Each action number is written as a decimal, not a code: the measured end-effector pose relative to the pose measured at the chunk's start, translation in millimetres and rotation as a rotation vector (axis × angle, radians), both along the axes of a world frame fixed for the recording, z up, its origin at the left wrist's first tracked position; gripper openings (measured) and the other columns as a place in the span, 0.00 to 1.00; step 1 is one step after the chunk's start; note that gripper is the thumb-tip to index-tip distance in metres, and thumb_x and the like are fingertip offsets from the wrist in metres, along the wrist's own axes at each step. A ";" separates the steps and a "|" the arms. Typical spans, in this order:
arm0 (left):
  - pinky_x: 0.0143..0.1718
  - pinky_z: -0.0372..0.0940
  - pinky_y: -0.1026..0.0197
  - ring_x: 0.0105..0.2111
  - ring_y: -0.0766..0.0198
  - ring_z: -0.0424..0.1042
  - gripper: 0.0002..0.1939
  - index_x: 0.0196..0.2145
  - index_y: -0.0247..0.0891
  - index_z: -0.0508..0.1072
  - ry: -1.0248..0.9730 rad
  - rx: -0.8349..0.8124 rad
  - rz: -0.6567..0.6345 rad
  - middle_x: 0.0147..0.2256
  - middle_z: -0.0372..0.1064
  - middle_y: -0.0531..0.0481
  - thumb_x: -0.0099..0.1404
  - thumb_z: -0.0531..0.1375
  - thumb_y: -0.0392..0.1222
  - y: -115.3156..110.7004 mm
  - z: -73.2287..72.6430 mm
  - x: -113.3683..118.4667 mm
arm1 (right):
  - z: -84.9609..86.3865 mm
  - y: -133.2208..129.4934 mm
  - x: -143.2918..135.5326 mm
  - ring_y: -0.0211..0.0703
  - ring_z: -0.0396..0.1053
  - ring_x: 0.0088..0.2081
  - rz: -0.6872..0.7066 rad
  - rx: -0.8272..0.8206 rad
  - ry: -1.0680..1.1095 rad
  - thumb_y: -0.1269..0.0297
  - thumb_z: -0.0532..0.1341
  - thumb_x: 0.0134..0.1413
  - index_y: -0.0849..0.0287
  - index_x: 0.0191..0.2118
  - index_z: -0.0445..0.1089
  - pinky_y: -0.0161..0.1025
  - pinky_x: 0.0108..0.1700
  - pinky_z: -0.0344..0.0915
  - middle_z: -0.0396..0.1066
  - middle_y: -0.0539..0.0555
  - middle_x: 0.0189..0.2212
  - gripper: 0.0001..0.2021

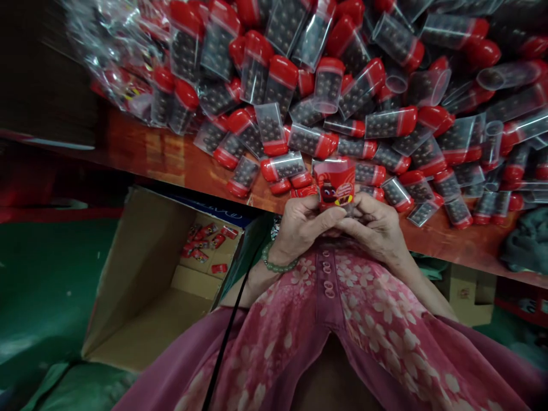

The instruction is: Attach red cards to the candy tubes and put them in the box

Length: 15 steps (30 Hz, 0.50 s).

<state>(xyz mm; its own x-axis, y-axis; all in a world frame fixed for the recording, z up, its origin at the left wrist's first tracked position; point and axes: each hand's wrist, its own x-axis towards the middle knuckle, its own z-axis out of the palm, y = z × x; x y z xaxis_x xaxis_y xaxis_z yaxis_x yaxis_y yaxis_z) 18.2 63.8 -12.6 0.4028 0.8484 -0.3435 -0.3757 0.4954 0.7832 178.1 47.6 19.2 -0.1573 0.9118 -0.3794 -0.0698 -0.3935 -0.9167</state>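
Head view: at center, your left hand (302, 228) and right hand (379, 225) close together on a red printed pouch (336, 185), probably held two-handed to steady it. Containers (327, 85) crowd the upper right, seemingly for easy reach; a cardboard box (128, 285) sits lower left.

The printed wrapper (336, 181) is red with a yellow patch, the tube caps (283, 70) plain red, the bracelet (278, 267) green, the shirt (385, 302) pink with pale blossoms (its sleeves (180, 357) solid mauve).
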 end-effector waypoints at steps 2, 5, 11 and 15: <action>0.28 0.70 0.61 0.27 0.64 0.75 0.19 0.40 0.40 0.84 -0.017 0.024 -0.043 0.34 0.81 0.48 0.63 0.70 0.58 0.1 2.8 -0.3 | 1.9 2.1 0.7 0.37 0.76 0.26 0.013 -0.046 0.049 0.47 0.75 0.51 0.55 0.37 0.72 0.34 0.31 0.76 0.77 0.46 0.27 0.19; 0.29 0.71 0.61 0.26 0.64 0.74 0.23 0.42 0.40 0.82 -0.019 0.055 0.008 0.33 0.80 0.49 0.59 0.72 0.60 2.9 8.3 1.0 | 4.1 4.9 1.2 0.36 0.76 0.26 0.006 -0.054 0.072 0.44 0.74 0.50 0.55 0.38 0.71 0.35 0.32 0.77 0.77 0.46 0.28 0.21; 0.44 0.75 0.58 0.36 0.61 0.80 0.19 0.40 0.39 0.83 0.072 -0.009 0.190 0.38 0.82 0.49 0.59 0.73 0.56 6.5 6.1 1.8 | 1.4 2.9 1.9 0.38 0.77 0.33 -0.017 -0.006 -0.039 0.52 0.77 0.49 0.53 0.41 0.76 0.35 0.38 0.78 0.78 0.48 0.34 0.18; 0.43 0.75 0.59 0.36 0.61 0.80 0.20 0.40 0.38 0.84 0.016 -0.036 0.169 0.37 0.82 0.48 0.59 0.73 0.57 6.7 1.8 1.9 | -3.5 -2.0 4.6 0.40 0.78 0.35 -0.061 0.045 -0.075 0.50 0.75 0.51 0.54 0.42 0.78 0.38 0.39 0.79 0.78 0.50 0.37 0.18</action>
<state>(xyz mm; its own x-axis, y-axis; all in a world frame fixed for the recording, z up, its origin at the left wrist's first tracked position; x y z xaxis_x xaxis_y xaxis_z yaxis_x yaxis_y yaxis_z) 20.1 70.5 -10.8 0.2493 0.8907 -0.3800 -0.4437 0.4539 0.7727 182.7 45.6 15.8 -0.0738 0.9353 -0.3460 -0.0233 -0.3485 -0.9370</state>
